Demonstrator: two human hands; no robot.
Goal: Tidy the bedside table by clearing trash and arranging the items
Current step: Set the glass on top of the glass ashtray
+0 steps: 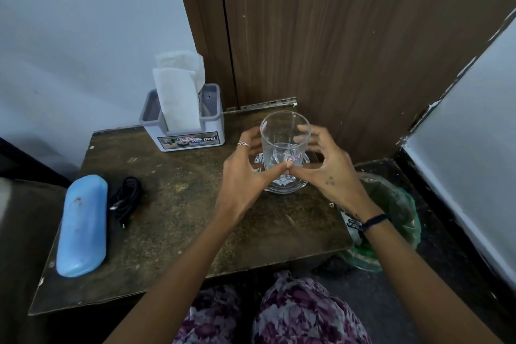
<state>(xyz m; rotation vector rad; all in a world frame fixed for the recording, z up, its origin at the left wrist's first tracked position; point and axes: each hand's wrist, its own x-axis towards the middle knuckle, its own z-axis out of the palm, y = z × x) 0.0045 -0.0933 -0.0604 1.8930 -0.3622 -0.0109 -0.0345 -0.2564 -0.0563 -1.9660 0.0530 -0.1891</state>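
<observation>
Both hands cup a clear glass (284, 142) standing on a glass saucer (282, 186) near the tabletop (181, 204) right rear corner; left hand (245, 170) and right hand (326, 167) have fingers curved round its sides, thumbs meeting in front. Tissue holder (183, 123) at rear edge, blue case (82, 226) and black cable (125, 198) along left edge. Green bag (391, 220) off the right edge.

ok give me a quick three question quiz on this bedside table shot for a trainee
1. True or false: the glass lies on its side.
2. What stands up out of the grey holder? A) pens B) tissues C) spoons
3. Which item lies between the blue case and the middle of the table?

Key
1. False: it stands upright on a glass dish, with the left hand and right hand on either side.
2. B: tissues.
3. The coiled black cable.
</observation>
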